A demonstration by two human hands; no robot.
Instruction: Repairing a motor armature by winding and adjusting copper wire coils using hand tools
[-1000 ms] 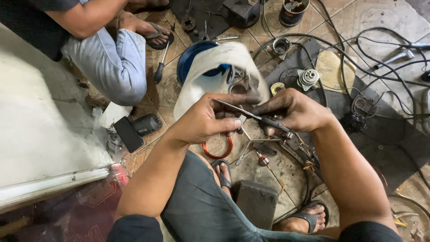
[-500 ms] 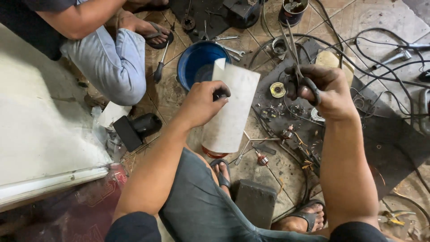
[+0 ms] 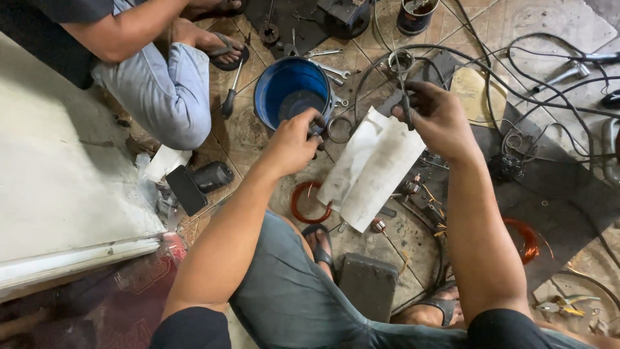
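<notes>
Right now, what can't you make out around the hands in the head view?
- Small dark part in the left hand: mostly covered by the fingers.
- Right hand pinches scissors; blade state too thin to tell.
- White sheet hides the floor beneath.
- Blue bucket contents: dark, unreadable.
- Seated person: cut off by top edge.

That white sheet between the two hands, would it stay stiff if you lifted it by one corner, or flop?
The white sheet would probably flop: it already curls and creases while the right hand pinches its top edge. It looks thin, so likely light and easy to crumple or tear. The left hand is at the blue bucket rim, so the sheet hangs from one side.
</notes>
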